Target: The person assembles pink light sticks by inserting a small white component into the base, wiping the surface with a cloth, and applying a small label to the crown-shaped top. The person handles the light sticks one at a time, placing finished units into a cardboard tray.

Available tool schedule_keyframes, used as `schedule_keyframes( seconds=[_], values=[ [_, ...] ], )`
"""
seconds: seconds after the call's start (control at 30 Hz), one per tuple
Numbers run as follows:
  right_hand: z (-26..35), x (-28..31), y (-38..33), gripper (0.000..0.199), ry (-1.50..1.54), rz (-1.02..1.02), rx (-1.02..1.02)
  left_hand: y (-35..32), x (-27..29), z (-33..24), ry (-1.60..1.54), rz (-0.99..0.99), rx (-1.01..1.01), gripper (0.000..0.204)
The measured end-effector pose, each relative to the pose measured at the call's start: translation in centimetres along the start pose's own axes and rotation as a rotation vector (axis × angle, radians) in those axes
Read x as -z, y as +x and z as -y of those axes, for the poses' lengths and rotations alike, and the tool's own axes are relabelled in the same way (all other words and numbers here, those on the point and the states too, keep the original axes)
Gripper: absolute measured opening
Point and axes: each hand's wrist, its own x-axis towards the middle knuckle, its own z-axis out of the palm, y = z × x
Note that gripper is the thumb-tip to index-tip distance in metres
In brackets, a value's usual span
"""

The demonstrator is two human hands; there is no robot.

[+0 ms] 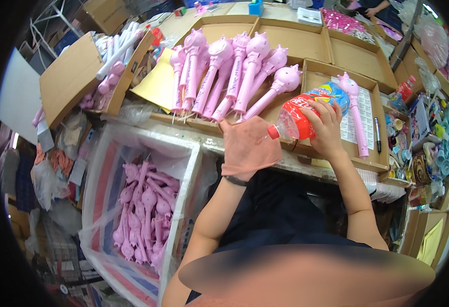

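A salmon-coloured cloth (252,146) is draped over my left hand (241,166), which holds it at the table's front edge; the fingers are hidden beneath it. My right hand (326,123) is wrapped round a clear plastic bottle (298,117) with a red and blue label. The bottle lies tilted on its side, its red cap (272,132) pointing left, close to the cloth. Beyond my hands, several pink wands (217,71) with round, crowned heads lean in a row on the cardboard tray. Another pink wand (355,115) lies alone, right of the bottle.
At lower left, a plastic-lined foam box (191,174) holds many pink wand parts (145,215). Cardboard trays (291,38) cover the table's far side. A pen (377,134) lies on the right tray. An open carton (68,79) stands at the left, with white tubes beside it.
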Motion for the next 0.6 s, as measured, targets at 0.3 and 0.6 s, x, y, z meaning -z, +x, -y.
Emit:
schedule_keyframes(
  seconds=[0.3, 0.6],
  values=[
    [0.0, -1.1, 4.0, 0.052, -0.038, -0.045, 0.126, -1.6, -2.2, -1.3, -2.615, -0.004, 0.875, 0.072],
    [-0.6, -3.3, 0.1, 0.072, 0.484, -0.101, -0.334, -0.9, -4.6, 0.9, -2.960, -0.109, 0.678, 0.077]
  ],
)
